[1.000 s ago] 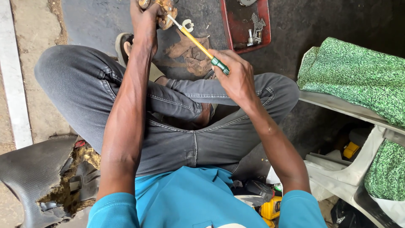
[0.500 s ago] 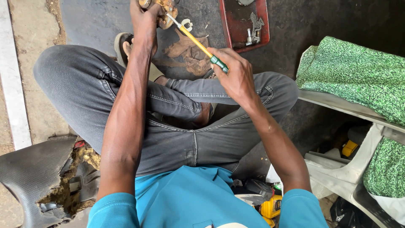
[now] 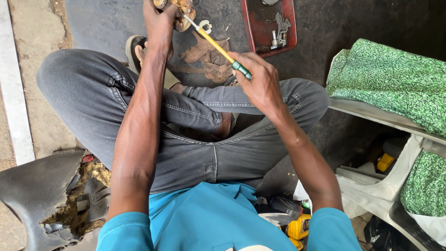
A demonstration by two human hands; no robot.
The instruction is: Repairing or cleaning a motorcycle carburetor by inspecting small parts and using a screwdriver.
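I sit cross-legged on the ground in grey jeans. My left hand (image 3: 159, 22) grips a small rusty metal part (image 3: 182, 8) at the top edge of the view; most of the part is cut off. My right hand (image 3: 260, 81) holds a screwdriver (image 3: 217, 45) with a yellow and green handle. Its tip points up-left into the metal part. Below the screwdriver a brown rag (image 3: 208, 58) lies on the dark floor.
A red tray (image 3: 291, 28) holding bolts and small metal pieces lies at the top. A white plastic chair (image 3: 381, 121) covered with green cloth (image 3: 395, 83) stands on the right. A torn grey foam-filled panel (image 3: 37, 195) lies at lower left. A yellow tool (image 3: 297, 228) rests behind my right elbow.
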